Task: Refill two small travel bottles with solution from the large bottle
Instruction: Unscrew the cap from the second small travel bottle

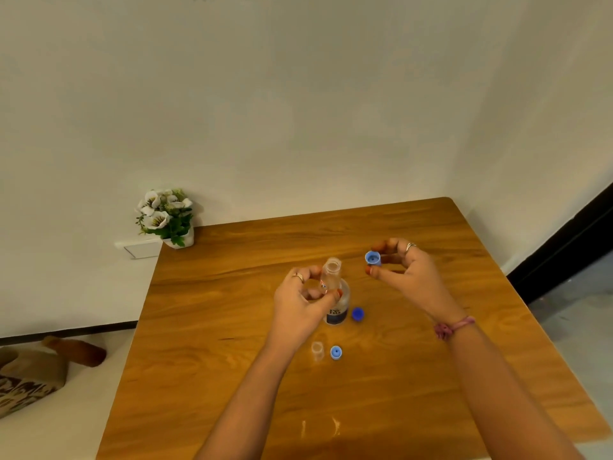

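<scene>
My left hand [300, 298] grips a small clear travel bottle [331, 272] with its mouth open, held above the wooden table [232, 327]. Behind and under it stands the large clear bottle [341, 308] with a dark label, partly hidden by my fingers. My right hand [403, 268] pinches a light blue cap [373, 258], inside facing me, to the right of the held bottle. A dark blue cap [358, 314] lies by the large bottle. Nearer me stand a second small clear bottle [317, 350] and another light blue cap [336, 352].
A white pot of white flowers [167, 217] sits at the table's far left corner against the wall. A patterned bag [26, 376] lies on the floor to the left. Dark door frame [564, 247] at right.
</scene>
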The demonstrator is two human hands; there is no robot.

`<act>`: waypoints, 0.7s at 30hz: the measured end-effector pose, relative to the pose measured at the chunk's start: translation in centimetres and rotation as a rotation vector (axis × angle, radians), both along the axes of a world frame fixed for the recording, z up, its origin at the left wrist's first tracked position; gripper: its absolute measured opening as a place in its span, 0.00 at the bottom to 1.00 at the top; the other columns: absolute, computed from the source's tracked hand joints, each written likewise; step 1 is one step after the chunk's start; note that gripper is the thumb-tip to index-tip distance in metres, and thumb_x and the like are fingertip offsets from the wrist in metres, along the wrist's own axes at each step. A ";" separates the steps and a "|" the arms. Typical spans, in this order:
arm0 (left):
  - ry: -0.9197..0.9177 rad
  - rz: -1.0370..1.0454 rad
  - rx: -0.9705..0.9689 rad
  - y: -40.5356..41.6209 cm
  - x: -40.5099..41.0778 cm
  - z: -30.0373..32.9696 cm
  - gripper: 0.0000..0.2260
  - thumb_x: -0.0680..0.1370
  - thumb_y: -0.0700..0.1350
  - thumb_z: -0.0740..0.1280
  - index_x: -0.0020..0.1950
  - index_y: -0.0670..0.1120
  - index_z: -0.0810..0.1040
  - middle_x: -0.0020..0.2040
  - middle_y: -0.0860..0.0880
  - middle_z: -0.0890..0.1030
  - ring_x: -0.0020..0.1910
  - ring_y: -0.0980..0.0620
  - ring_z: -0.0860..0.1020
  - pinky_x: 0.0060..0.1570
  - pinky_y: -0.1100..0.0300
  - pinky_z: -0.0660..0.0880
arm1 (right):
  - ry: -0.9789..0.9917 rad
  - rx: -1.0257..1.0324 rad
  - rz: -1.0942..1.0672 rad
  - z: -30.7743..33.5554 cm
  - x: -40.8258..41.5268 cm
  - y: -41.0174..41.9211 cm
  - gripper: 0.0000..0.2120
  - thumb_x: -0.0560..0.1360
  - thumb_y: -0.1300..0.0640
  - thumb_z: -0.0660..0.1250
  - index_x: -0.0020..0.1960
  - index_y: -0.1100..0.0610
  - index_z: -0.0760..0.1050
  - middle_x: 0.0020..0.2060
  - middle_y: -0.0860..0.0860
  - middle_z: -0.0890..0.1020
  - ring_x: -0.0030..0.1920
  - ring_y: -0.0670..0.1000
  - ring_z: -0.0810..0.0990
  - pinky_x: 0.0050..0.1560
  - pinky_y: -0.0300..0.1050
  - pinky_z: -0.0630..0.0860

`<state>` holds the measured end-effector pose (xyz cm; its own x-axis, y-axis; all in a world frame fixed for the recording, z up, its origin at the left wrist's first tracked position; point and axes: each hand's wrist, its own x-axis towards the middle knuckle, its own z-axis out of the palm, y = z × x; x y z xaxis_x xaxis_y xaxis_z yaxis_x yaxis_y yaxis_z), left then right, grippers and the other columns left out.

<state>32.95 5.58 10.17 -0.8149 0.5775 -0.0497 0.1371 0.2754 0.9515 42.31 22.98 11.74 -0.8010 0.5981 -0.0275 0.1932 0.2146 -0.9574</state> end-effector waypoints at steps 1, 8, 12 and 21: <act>0.021 -0.013 -0.027 0.5 0.5 -0.5 0.16 0.69 0.43 0.75 0.48 0.59 0.74 0.48 0.47 0.81 0.40 0.53 0.80 0.38 0.62 0.78 | -0.007 -0.015 -0.005 -0.7 0.4 0.3 0.16 0.68 0.63 0.73 0.53 0.54 0.75 0.50 0.49 0.82 0.52 0.48 0.81 0.51 0.45 0.79; 0.096 -0.075 -0.168 3.4 3.7 -4.3 0.13 0.69 0.49 0.75 0.47 0.62 0.74 0.49 0.58 0.78 0.45 0.57 0.79 0.42 0.57 0.80 | -0.136 -0.033 -0.013 -5.5 2.9 2.3 0.17 0.69 0.60 0.74 0.56 0.55 0.76 0.49 0.48 0.82 0.50 0.45 0.81 0.49 0.40 0.78; 0.049 -0.070 -0.278 4.4 5.2 -7.1 0.13 0.71 0.49 0.73 0.52 0.57 0.74 0.51 0.55 0.77 0.40 0.52 0.82 0.33 0.59 0.79 | -0.216 -0.039 0.007 -8.6 4.2 3.2 0.19 0.69 0.61 0.74 0.58 0.57 0.75 0.51 0.50 0.81 0.51 0.46 0.80 0.52 0.43 0.79; 0.046 0.011 -0.551 5.8 7.4 -13.7 0.20 0.72 0.52 0.72 0.60 0.47 0.73 0.56 0.52 0.76 0.55 0.53 0.76 0.51 0.63 0.72 | -0.365 0.042 0.094 -14.4 5.9 2.8 0.20 0.71 0.62 0.71 0.62 0.58 0.74 0.57 0.51 0.78 0.55 0.45 0.77 0.55 0.36 0.73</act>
